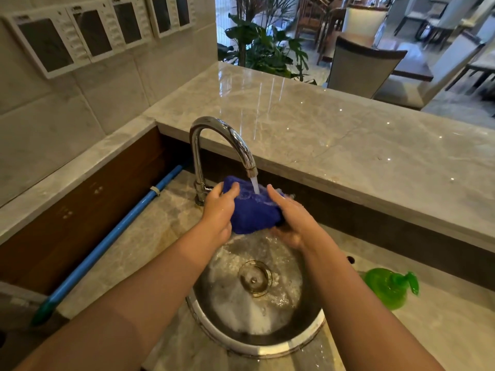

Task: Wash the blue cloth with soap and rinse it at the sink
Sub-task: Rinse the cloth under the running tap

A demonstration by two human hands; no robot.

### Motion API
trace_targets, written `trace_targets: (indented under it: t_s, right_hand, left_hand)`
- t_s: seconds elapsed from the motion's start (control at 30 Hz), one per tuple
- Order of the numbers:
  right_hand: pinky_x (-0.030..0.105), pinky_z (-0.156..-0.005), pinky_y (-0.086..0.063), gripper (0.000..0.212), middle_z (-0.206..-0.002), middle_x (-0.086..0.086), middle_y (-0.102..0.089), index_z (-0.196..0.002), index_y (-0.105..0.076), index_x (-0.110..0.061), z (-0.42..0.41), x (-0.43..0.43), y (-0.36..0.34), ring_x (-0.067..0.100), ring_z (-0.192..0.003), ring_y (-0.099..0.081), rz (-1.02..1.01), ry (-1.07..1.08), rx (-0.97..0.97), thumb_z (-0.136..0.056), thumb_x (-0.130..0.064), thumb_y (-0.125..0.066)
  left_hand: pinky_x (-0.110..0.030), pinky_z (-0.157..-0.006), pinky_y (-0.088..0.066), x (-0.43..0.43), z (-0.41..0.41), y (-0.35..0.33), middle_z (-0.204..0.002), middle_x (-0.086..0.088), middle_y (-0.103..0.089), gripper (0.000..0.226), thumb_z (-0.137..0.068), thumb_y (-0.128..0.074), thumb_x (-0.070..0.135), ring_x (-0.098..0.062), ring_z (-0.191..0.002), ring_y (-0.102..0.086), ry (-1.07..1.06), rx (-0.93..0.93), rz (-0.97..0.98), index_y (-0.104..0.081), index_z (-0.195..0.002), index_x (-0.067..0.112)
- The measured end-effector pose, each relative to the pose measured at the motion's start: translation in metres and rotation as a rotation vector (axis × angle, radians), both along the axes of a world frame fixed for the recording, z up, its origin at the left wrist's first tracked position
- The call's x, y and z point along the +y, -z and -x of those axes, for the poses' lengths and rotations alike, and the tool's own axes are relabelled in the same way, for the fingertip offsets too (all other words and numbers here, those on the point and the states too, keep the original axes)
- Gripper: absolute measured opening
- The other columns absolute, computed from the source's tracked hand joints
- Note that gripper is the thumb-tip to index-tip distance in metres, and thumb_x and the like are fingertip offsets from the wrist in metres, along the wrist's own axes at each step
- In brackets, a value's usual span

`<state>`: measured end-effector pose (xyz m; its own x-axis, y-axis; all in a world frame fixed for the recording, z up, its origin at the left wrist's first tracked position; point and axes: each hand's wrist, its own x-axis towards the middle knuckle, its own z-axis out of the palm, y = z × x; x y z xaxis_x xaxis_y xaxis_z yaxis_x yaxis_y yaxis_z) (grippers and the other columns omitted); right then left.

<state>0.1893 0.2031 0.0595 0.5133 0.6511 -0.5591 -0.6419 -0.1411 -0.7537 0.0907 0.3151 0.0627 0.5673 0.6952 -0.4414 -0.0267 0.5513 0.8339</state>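
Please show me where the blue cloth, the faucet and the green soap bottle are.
blue cloth (pixel 253 214), head view, middle of the bunched fabric.
faucet (pixel 214 127), head view, top of the curved neck.
green soap bottle (pixel 385 289), head view, its round body.

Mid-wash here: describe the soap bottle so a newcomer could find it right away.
Start at the round steel sink under the chrome tap. Look to its right along the lower marble counter, just past the person's right forearm. The soap bottle stands there: translucent bright green with a pump top, the only green thing on that side.
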Motion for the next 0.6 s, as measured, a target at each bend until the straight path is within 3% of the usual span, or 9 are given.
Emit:
trace_targets:
  t_s: [0.07, 0.13, 0.2, 0.27, 0.33, 0.47, 0.6]
  right_hand:
    - [0.044, -0.092, -0.057, 0.035, -0.106, 0.013, -0.076, -0.111, -0.069, -0.012, 0.000, -0.005, -0.001, 0.027, -0.099, -0.073, 0.018, 0.003, -0.100, -0.085, -0.034, -0.075]
    - [0.044, -0.089, -0.058, 0.030, -0.110, 0.013, -0.074, -0.113, -0.069, -0.014, 0.001, -0.007, -0.001, 0.027, -0.102, -0.072, -0.064, 0.008, -0.074, -0.086, -0.026, -0.074]
    - [0.048, -0.089, -0.057, 0.033, -0.116, 0.015, -0.071, -0.116, -0.067, -0.017, 0.003, -0.010, -0.002, 0.031, -0.106, -0.070, -0.154, -0.028, -0.054, -0.084, -0.016, -0.074]
    - [0.049, -0.089, -0.058, 0.040, -0.122, 0.013, -0.064, -0.119, -0.064, -0.022, 0.003, -0.014, -0.009, 0.033, -0.107, -0.068, -0.087, -0.109, -0.165, -0.082, -0.011, -0.076]
    - [0.045, -0.084, -0.061, 0.046, -0.121, 0.007, -0.060, -0.120, -0.062, -0.027, -0.001, -0.019, -0.014, 0.029, -0.103, -0.069, 0.011, -0.148, -0.290, -0.081, -0.008, -0.076]
    - [0.047, -0.085, -0.060, 0.041, -0.112, 0.006, -0.071, -0.115, -0.063, -0.024, -0.008, -0.022, -0.014, 0.024, -0.097, -0.072, 0.057, -0.117, -0.478, -0.081, -0.004, -0.075]
    - [0.047, -0.082, -0.061, 0.037, -0.117, 0.013, -0.069, -0.119, -0.065, -0.017, -0.007, -0.019, -0.016, 0.029, -0.099, -0.073, -0.062, -0.015, -0.157, -0.085, -0.002, -0.069]
  left_hand:
    - [-0.045, -0.074, -0.058, 0.002, -0.002, 0.000, -0.114, -0.014, -0.067, 0.025, -0.096, -0.054, 0.017, -0.031, -0.096, -0.068, -0.051, -0.067, 0.098, -0.058, -0.122, 0.017]
    - [-0.047, -0.084, -0.056, -0.001, -0.003, -0.003, -0.114, -0.015, -0.067, 0.022, -0.097, -0.052, 0.015, -0.032, -0.099, -0.066, -0.023, -0.146, 0.130, -0.059, -0.118, 0.017]
    - [-0.042, -0.086, -0.056, -0.003, -0.002, -0.007, -0.111, -0.012, -0.069, 0.022, -0.095, -0.055, 0.013, -0.028, -0.099, -0.067, 0.090, -0.121, -0.018, -0.061, -0.116, 0.017]
    - [-0.035, -0.082, -0.056, 0.001, -0.002, -0.007, -0.106, -0.007, -0.071, 0.022, -0.090, -0.062, 0.011, -0.024, -0.099, -0.068, 0.150, -0.016, -0.282, -0.065, -0.111, 0.017]
    - [-0.036, -0.082, -0.056, 0.010, -0.001, -0.009, -0.102, -0.006, -0.069, 0.020, -0.087, -0.064, 0.009, -0.024, -0.097, -0.067, 0.079, 0.001, -0.338, -0.065, -0.104, 0.019]
    - [-0.038, -0.076, -0.057, 0.015, -0.002, -0.013, -0.105, -0.012, -0.068, 0.019, -0.093, -0.054, 0.005, -0.026, -0.094, -0.067, 0.104, -0.164, -0.032, -0.061, -0.108, 0.015]
    - [-0.048, -0.080, -0.055, 0.009, -0.003, -0.015, -0.116, -0.019, -0.064, 0.023, -0.099, -0.041, 0.010, -0.031, -0.095, -0.067, 0.163, -0.162, 0.194, -0.058, -0.109, 0.020]
